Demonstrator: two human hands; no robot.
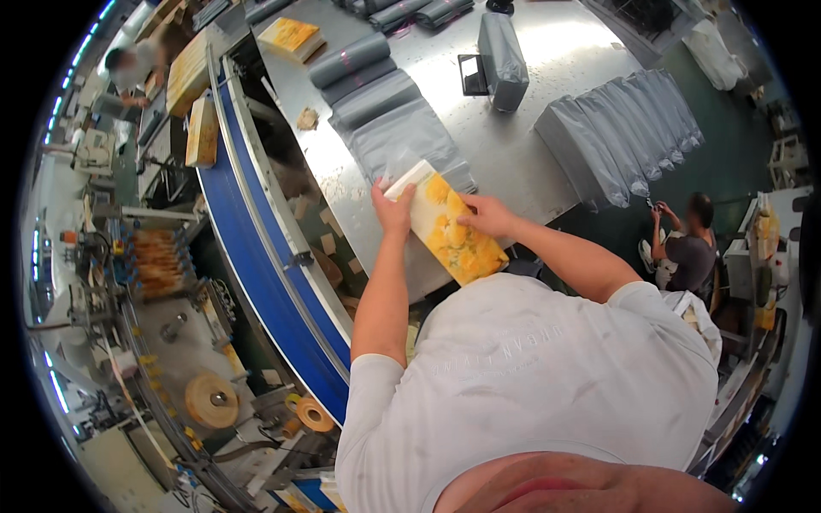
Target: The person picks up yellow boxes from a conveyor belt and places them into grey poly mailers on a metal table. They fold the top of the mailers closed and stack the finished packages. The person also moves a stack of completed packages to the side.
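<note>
My left hand [395, 210] grips the far left corner of an oblong pack with a yellow flower print [451, 227] and a plain white side. On its right edge my right hand [487, 215] is closed, thumb on the printed face. The pack is tilted, held between both hands close in front of my body. Just beyond it, a grey plastic bag [402, 141] lies flat on the metal table [483, 158], topmost of a fanned row of such bags. The fingers under the pack are mostly hidden.
Left of the table runs a blue conveyor belt [248, 244] carrying flower-printed packs [203, 132]. Another printed pack [292, 38] sits at the table's far left. Filled grey bags [611, 137] stand in a row at the right edge. A co-worker [691, 244] sits beyond, right.
</note>
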